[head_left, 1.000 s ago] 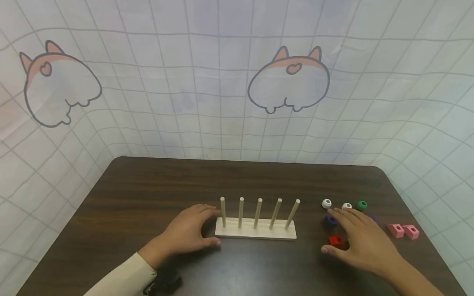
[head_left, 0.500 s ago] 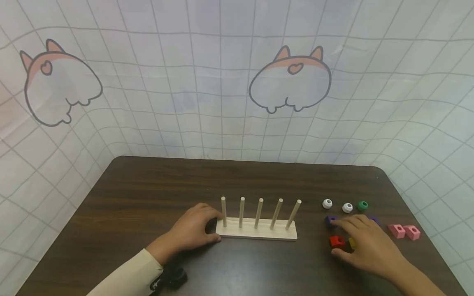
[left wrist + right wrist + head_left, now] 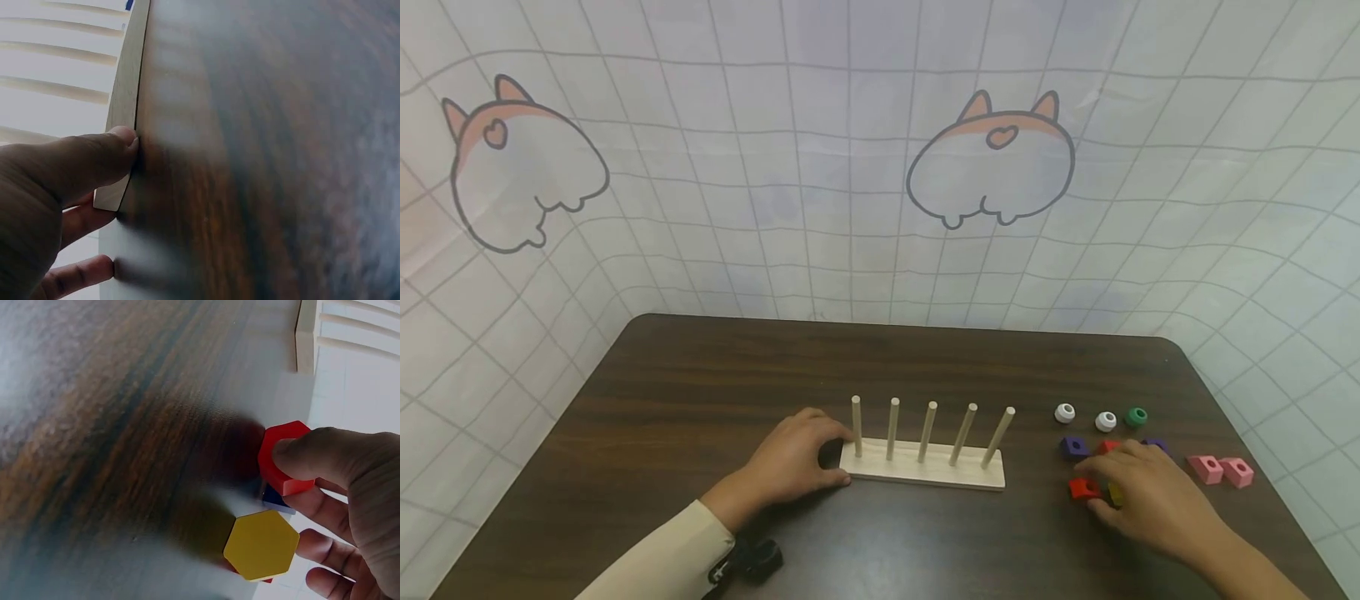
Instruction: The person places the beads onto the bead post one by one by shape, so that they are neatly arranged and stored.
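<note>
My left hand (image 3: pixel 793 458) grips the left end of a pale wooden peg board (image 3: pixel 917 475), thumb on its near side. Several upright dowels stand on this board. In the left wrist view, the thumb presses the board's edge (image 3: pixel 125 94), with fingers behind it. At the right, my right hand (image 3: pixel 1161 500) pinches a red block (image 3: pixel 1081 489) that has a hole on top. The right wrist view shows the thumb on the red block's many-sided face (image 3: pixel 284 434). Beside it is a yellow hexagonal block (image 3: pixel 261 545), partly hidden by the hand in the head view.
Behind the right hand lie a purple block (image 3: pixel 1074 448), another red block (image 3: pixel 1108 447), two white beads (image 3: pixel 1064 413) and a green bead (image 3: pixel 1137 417). Two pink blocks (image 3: pixel 1206 469) sit farther right. A black object (image 3: pixel 762 560) is by the left wrist. A patterned cloth (image 3: pixel 850 208) hangs behind the table.
My left hand has closed onto the peg board's end. The right hand has come down and its thumb and finger have drawn in on the red block, uncovering the beads behind.
</note>
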Demonstrator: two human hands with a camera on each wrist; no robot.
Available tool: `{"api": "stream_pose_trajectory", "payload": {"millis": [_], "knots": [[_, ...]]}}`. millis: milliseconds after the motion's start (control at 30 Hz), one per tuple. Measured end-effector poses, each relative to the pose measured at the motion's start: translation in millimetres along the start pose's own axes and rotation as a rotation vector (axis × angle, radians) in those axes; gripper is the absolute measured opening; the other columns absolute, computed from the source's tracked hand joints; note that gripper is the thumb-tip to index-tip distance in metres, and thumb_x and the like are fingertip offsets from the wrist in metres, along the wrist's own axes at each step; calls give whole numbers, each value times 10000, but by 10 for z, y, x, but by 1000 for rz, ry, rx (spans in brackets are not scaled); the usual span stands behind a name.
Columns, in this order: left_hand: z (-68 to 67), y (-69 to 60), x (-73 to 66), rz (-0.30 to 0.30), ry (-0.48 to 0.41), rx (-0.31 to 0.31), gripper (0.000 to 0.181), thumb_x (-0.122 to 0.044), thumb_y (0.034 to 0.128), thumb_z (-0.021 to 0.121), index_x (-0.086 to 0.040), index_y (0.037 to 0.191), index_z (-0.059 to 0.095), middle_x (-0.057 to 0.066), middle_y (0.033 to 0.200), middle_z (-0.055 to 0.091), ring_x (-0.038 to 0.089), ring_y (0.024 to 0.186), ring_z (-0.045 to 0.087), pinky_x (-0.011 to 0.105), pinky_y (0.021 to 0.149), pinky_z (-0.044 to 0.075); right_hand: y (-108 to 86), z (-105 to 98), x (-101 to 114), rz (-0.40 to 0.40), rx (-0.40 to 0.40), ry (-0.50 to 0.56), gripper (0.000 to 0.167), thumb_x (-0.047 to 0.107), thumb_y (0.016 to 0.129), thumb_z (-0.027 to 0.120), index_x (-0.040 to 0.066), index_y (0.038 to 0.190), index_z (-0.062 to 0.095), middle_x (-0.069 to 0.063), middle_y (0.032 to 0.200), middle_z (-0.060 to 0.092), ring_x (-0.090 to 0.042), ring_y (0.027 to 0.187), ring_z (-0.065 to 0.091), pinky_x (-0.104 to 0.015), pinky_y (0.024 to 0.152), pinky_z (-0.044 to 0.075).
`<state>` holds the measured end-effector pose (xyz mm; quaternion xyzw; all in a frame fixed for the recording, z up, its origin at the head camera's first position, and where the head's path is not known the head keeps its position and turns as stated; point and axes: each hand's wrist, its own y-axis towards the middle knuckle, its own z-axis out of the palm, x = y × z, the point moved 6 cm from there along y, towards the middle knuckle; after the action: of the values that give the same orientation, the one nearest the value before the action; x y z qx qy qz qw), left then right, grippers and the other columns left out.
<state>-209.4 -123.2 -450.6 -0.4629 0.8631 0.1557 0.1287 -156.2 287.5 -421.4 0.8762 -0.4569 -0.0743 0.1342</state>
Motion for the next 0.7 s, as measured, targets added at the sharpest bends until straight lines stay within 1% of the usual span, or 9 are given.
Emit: {"api": "stream_pose_trajectory", "payload": {"millis": [133,200,300,367,533,600,700], "knots": [[-1,18,-11,-9,1,-10,503,-398,728,921,-211,1166,760,-77,1117,716,234,1134,589,512,977,466,24,16,-10,15,20,10,390,304,661,939,230,1000,760,156,889,667,-199,907,617,-458,778,502],[-1,26,-16,-18,0,-8,499,-395,720,926,-218,1158,765,-77,1113,717,239,1134,589,511,978,464,39,16,-11,19,17,18,401,309,663,943,220,1005,754,133,893,676,-213,898,627,-473,776,509],[-9,38,-23,-30,2,-4,488,-383,716,933,-217,1145,771,-55,1128,720,264,1164,586,525,990,461,76,-10,-9,19,-7,30,398,296,656,950,225,992,750,129,903,688,-200,880,636,-462,755,527],[-14,47,-30,-34,0,1,480,-370,715,937,-210,1136,773,-28,1149,719,289,1198,581,540,999,458,106,-45,-7,28,-25,44,391,280,653,954,234,984,751,146,907,685,-172,865,632,-427,726,534],[-18,52,-40,-60,-14,25,472,-340,714,943,-195,1128,770,42,1216,702,318,1260,568,526,1006,477,205,-146,26,42,-57,80,372,259,667,952,244,980,752,198,891,656,-55,794,573,-302,636,514],[-13,48,-36,-79,-20,39,472,-337,717,942,-198,1133,768,65,1246,689,320,1268,565,525,987,494,244,-189,52,45,-61,92,367,251,679,945,243,989,748,203,890,648,-21,761,545,-270,608,498],[-14,44,-37,-98,-25,51,470,-345,723,939,-213,1140,768,69,1274,679,316,1276,561,541,958,509,301,-259,90,56,-62,112,373,234,698,934,239,1019,742,192,902,645,-14,727,528,-251,582,477]]}}
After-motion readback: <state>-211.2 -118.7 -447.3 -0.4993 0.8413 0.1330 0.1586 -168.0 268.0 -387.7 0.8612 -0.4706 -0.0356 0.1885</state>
